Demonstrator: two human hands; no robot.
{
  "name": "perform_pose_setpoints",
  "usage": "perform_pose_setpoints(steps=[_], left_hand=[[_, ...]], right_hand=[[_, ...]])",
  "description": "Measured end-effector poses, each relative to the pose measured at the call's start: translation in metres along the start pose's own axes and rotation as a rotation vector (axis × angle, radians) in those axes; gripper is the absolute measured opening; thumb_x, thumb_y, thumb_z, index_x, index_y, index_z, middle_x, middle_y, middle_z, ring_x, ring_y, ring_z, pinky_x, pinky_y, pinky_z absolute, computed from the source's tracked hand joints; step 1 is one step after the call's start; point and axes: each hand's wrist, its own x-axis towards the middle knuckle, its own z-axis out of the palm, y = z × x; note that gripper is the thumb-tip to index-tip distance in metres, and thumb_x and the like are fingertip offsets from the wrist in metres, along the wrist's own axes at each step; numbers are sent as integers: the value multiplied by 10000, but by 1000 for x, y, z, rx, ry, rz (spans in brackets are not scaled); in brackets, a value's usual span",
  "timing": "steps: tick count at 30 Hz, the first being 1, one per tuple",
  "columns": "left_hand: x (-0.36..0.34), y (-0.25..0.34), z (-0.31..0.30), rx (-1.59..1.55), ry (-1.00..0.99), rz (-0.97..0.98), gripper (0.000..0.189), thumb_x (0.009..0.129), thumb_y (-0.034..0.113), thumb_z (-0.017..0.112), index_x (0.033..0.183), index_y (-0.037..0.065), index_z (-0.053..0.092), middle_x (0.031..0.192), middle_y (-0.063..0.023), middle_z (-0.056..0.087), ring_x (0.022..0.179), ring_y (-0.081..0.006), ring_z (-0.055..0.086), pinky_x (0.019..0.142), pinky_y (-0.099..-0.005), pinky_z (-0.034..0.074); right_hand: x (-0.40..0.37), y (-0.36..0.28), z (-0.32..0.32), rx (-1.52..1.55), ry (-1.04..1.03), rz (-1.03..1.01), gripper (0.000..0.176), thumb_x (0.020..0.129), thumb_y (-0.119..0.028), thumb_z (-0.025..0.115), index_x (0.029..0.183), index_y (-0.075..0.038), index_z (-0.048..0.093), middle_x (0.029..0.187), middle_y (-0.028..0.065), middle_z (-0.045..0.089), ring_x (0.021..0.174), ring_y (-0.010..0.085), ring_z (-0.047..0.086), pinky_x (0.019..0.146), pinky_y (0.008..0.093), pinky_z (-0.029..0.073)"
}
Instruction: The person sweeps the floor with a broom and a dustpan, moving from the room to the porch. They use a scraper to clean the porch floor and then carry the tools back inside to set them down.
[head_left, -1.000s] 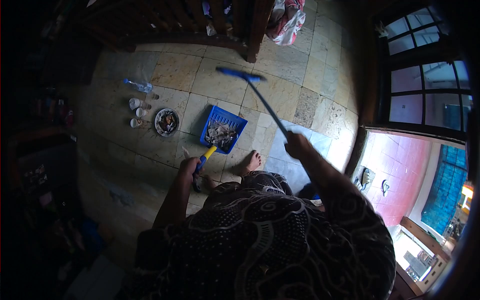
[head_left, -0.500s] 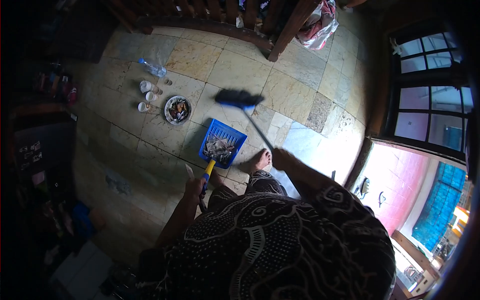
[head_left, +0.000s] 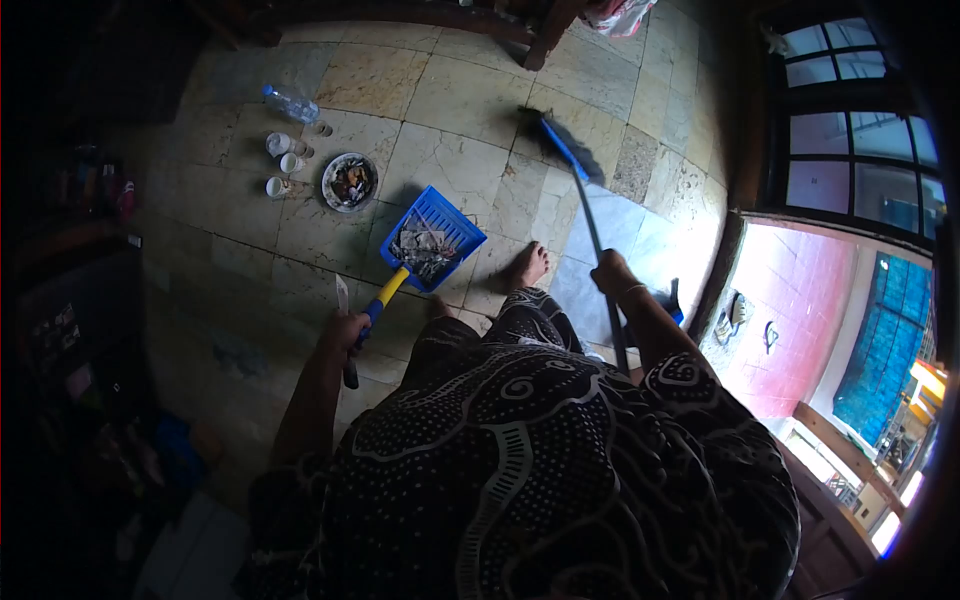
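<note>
My left hand (head_left: 345, 332) is closed around the blue and yellow handle of a blue dustpan (head_left: 462, 238), held over the tiled floor. Scraps and ash-coloured litter (head_left: 424, 250) lie in the pan. The same hand also grips a thin knife-like thing (head_left: 343, 292) with a pale blade and a dark end below the fist. My right hand (head_left: 611, 272) is wrapped round the grey stick of a broom (head_left: 563, 146); its blue head with dark bristles is blurred above the floor, to the right of the dustpan.
Left of the dustpan stands a round dish (head_left: 350, 182) full of butts and scraps. Several paper cups (head_left: 277, 187) and a lying plastic bottle (head_left: 290, 103) are beyond it. A wooden bench (head_left: 480, 22) is at the top, a doorway (head_left: 765, 310) at right.
The broom head has swung to the right and farther from me, and turned. My right hand has moved right with the stick. My left hand and the dustpan have shifted slightly left.
</note>
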Motion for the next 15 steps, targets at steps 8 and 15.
perform_pose_setpoints(steps=[8,15], left_hand=[[33,16,-8,251,10,87,146,614,163,576,636,22,543,515,-59,504,393,-127,473,342,-259,345],[27,14,-62,416,-63,140,183,601,149,578,728,18,560,545,-72,508,390,-133,467,335,-256,352]], right_hand=[[-25,-184,46,1066,231,-147,126,793,-49,516,893,-9,581,810,90,602,808,139,550,653,295,443],[-178,-172,-35,1270,363,260,182,723,2,487,891,28,552,742,70,570,740,129,530,619,285,418]])
